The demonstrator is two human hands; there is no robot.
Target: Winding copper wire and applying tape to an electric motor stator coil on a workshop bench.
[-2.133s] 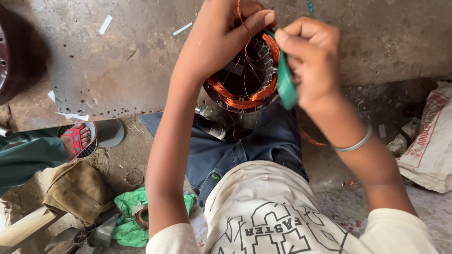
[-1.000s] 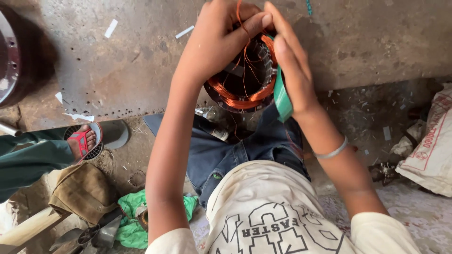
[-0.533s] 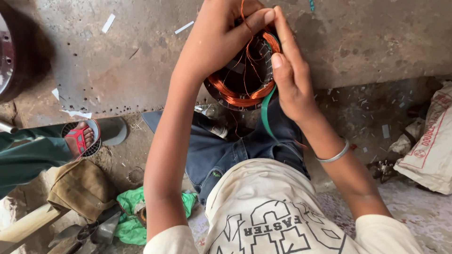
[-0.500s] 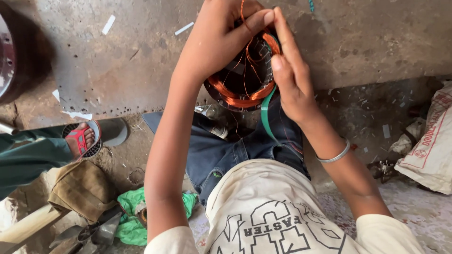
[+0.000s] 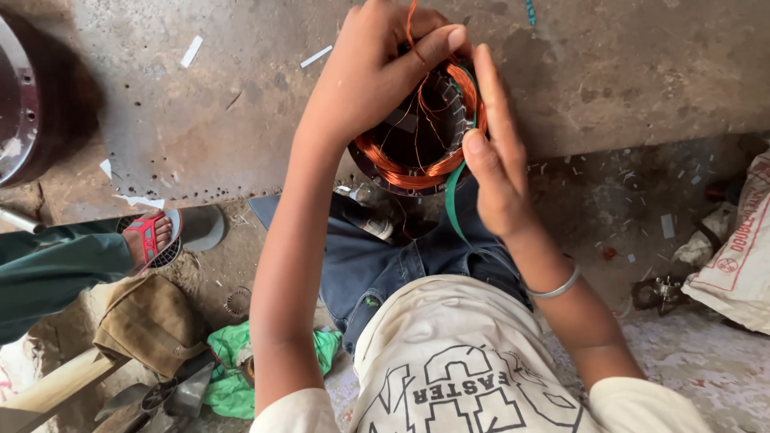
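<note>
Left hand point(image 5: 373, 76) clamped over the top of the stator point(image 5: 421, 128), thumb stretched across the rim, loose copper strands point(image 5: 413, 36) running up past the fingers. Held above the lap, in front of the metal plate point(image 5: 200, 120). Right hand point(image 5: 497, 160) flat against the stator's right side, fingers straight and together, thumb bent inward; whether the green strip point(image 5: 451, 200) is actually pinched there cannot be told. Changed from two seconds back: then pinched high in a closed right fist, strip now hanging down from the winding toward the jeans point(image 5: 377, 265), hand opened out and slid lower. Since half a second ago, barely any shift. Off to the left, a sandalled foot point(image 5: 148, 236) on the floor, a tan bag point(image 5: 148, 325) and green cloth point(image 5: 233, 369) near it.
</note>
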